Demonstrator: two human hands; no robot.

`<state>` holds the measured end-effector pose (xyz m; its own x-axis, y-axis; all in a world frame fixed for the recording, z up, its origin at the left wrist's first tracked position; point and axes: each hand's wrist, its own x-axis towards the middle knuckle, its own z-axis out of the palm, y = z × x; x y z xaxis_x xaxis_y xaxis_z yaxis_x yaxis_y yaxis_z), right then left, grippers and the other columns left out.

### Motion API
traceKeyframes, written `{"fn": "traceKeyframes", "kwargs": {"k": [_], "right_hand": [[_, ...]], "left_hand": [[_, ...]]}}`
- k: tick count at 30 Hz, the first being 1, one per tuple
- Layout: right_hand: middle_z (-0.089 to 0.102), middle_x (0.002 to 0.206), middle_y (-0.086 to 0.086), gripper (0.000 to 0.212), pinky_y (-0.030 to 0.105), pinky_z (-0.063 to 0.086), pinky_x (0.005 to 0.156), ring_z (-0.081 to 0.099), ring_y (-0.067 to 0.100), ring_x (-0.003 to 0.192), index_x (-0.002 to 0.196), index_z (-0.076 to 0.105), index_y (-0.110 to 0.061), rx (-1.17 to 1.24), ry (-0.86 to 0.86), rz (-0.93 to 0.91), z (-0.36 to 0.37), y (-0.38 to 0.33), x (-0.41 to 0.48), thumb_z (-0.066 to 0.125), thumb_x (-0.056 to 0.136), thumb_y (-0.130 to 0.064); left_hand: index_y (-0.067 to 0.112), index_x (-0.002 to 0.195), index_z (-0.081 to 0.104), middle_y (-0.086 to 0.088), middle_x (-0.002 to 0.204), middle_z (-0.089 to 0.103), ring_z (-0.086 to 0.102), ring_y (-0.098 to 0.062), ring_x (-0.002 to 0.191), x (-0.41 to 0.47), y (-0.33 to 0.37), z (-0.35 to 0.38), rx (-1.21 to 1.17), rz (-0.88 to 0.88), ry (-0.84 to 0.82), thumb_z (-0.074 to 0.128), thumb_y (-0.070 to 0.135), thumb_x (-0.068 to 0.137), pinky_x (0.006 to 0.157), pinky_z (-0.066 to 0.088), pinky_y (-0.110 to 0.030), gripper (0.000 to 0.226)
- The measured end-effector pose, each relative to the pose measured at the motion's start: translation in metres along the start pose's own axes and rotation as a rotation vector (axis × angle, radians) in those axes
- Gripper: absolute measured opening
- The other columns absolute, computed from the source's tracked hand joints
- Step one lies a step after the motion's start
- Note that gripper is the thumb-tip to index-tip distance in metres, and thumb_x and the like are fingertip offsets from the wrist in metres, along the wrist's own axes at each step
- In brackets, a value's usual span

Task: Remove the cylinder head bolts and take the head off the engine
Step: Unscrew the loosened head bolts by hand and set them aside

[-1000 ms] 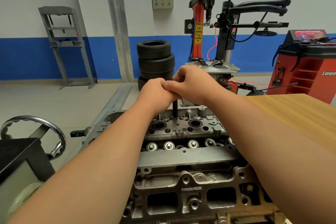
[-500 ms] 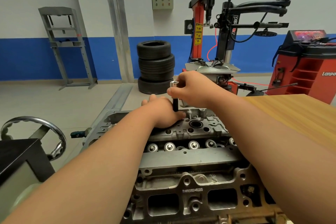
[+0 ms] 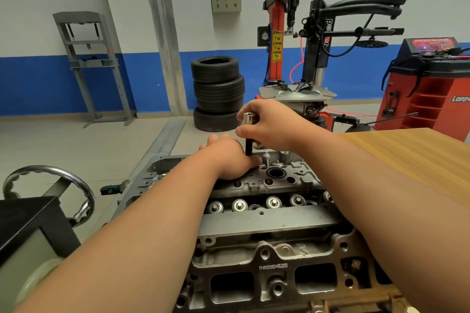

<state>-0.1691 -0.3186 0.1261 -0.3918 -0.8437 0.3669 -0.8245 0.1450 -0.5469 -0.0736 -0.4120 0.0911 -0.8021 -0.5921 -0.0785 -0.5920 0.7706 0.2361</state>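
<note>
- Right hand point(image 3: 269, 124): fingers and thumb curled round top of black shaft point(image 3: 248, 147), clamped just under silver socket point(image 3: 247, 118).
- Shaft: upright, running down from socket to far side of head point(image 3: 267, 222).
- Left hand point(image 3: 229, 157): palm down on far side of head, thumb touching foot of shaft. Fingers hidden behind back of hand, so gripping or lying loose not determinable.
- Head: in foreground between both forearms, lying level, cast number visible on near face.
- Row of valve springs point(image 3: 239, 204) across middle of head, on near side of left hand.
- Open round bore point(image 3: 276, 173) in head, just right of left hand.
- Wooden table point(image 3: 412, 157) at right, beside head.
- Chrome handwheel point(image 3: 48, 168) at left, well apart from head.
- Stack of tyres point(image 3: 218, 94) on floor beyond hands, near blue-banded wall.
- Tyre changer point(image 3: 295, 33) behind right hand; red balancer point(image 3: 432, 89) at far right.
</note>
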Motion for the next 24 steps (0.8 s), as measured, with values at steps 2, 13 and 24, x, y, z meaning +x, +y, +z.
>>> {"fn": "traceKeyframes", "kwargs": {"k": [2,13,24], "right_hand": [[0.065,0.092,-0.006,0.028,0.014,0.052,0.059,0.065,0.005,0.074,0.106,0.055,-0.028,0.147,-0.05,0.034,-0.0013,0.0,-0.0007,0.069,0.084,-0.019],[0.055,0.074,-0.002,0.032,0.026,0.037,0.053,0.05,0.01,0.063,0.087,0.057,-0.016,-0.217,0.009,0.041,0.0016,-0.0063,0.0004,0.059,0.089,-0.048],[0.059,0.091,-0.011,0.025,0.02,0.038,0.058,0.054,0.001,0.076,0.099,0.055,-0.024,-0.041,0.027,0.04,-0.0004,-0.0087,-0.0024,0.066,0.082,-0.038]], "left_hand": [[0.032,0.14,0.046,-0.009,0.14,0.031,0.023,-0.034,0.132,-0.0006,0.0009,-0.0015,0.018,0.026,0.024,0.046,0.069,0.086,0.105,0.03,-0.049,0.066],[0.024,0.134,0.052,-0.016,0.133,0.043,0.026,-0.035,0.13,-0.0032,0.0014,-0.0034,-0.012,0.004,-0.072,0.041,0.066,0.089,0.107,0.032,-0.051,0.063],[0.026,0.131,0.052,-0.015,0.127,0.044,0.033,-0.033,0.128,-0.0053,0.0034,-0.005,-0.042,-0.017,-0.078,0.041,0.066,0.09,0.105,0.035,-0.048,0.059]]}}
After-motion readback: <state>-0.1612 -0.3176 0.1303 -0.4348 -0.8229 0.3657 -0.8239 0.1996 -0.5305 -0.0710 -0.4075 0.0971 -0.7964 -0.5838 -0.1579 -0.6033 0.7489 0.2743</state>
